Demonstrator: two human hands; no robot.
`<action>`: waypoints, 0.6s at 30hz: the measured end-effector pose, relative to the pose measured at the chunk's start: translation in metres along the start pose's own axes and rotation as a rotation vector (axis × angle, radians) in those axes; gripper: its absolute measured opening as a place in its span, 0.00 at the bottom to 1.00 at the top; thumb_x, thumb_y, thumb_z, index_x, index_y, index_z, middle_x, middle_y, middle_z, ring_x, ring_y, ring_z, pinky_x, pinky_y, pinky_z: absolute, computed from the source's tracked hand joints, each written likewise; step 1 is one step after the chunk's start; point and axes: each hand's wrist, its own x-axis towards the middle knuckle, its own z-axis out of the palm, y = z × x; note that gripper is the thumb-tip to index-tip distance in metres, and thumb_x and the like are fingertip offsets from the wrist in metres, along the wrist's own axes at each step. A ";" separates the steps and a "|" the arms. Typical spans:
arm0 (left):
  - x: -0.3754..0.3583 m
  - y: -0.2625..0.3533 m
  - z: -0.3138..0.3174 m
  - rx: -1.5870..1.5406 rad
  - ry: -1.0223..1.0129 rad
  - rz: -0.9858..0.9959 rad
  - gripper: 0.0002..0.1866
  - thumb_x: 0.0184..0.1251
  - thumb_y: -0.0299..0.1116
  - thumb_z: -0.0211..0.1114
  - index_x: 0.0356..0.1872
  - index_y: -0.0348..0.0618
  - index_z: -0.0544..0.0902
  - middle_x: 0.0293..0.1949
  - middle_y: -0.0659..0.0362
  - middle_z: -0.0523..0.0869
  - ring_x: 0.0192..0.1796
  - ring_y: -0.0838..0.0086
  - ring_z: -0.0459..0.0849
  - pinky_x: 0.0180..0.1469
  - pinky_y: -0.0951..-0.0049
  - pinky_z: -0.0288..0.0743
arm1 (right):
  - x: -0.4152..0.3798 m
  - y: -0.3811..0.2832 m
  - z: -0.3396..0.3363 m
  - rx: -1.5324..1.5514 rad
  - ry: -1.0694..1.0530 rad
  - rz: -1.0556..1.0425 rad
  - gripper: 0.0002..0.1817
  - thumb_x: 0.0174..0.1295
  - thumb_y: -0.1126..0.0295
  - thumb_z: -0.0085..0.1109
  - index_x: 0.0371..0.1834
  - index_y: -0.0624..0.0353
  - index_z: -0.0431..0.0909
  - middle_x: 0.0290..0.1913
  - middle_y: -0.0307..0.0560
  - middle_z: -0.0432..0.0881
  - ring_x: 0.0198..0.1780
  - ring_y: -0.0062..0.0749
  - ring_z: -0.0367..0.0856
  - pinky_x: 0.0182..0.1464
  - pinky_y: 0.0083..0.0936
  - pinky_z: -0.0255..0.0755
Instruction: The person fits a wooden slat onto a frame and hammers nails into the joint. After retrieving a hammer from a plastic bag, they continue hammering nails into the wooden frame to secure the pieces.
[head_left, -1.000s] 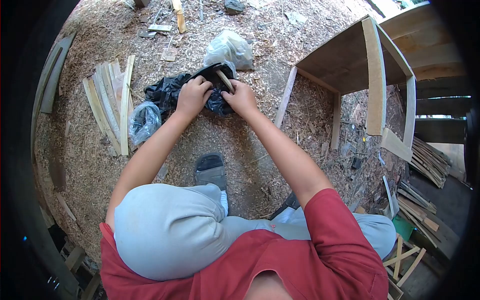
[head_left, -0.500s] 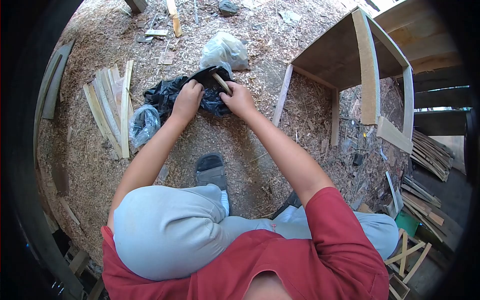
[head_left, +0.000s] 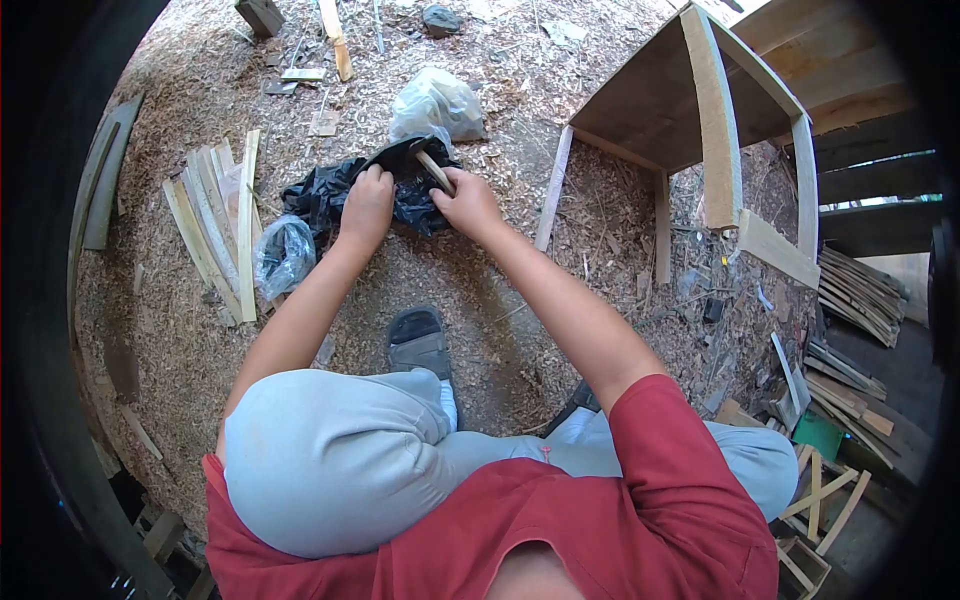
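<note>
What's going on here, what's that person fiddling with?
A person sits low over ground strewn with wood shavings. Their left hand grips the edge of a black plastic bag; their right hand holds a short wooden stick at the bag's opening. A pale, filled bag lies just beyond.

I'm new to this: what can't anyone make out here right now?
- Head view: what lies deep in the black bag, hidden by its folds and the left hand.
- Head view: the stick's lower end, hidden by the right hand.
- Head view: the pale bag's contents, blurred by cloudy plastic.
- Head view: the wooden block's far end, cut off by the top edge.
</note>
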 end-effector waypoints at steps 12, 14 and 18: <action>-0.005 0.039 -0.043 -0.464 0.177 0.009 0.06 0.65 0.23 0.68 0.37 0.32 0.80 0.38 0.47 0.81 0.42 0.52 0.83 0.46 0.59 0.77 | -0.001 -0.015 0.000 0.232 0.014 0.024 0.17 0.64 0.59 0.70 0.47 0.63 0.86 0.34 0.52 0.89 0.35 0.37 0.88 0.41 0.35 0.79; -0.003 0.053 -0.062 -0.488 0.149 0.016 0.06 0.65 0.23 0.68 0.37 0.31 0.80 0.37 0.47 0.81 0.41 0.53 0.83 0.45 0.60 0.77 | -0.001 -0.022 -0.007 0.344 -0.013 0.049 0.17 0.65 0.59 0.69 0.43 0.63 0.86 0.32 0.52 0.89 0.33 0.36 0.87 0.40 0.35 0.79; 0.004 0.071 -0.081 -0.467 0.164 0.077 0.06 0.65 0.22 0.68 0.37 0.31 0.79 0.38 0.47 0.81 0.42 0.53 0.83 0.46 0.60 0.77 | -0.008 -0.031 -0.033 0.632 -0.107 0.079 0.14 0.68 0.61 0.67 0.40 0.63 0.85 0.29 0.37 0.83 0.30 0.16 0.75 0.33 0.24 0.70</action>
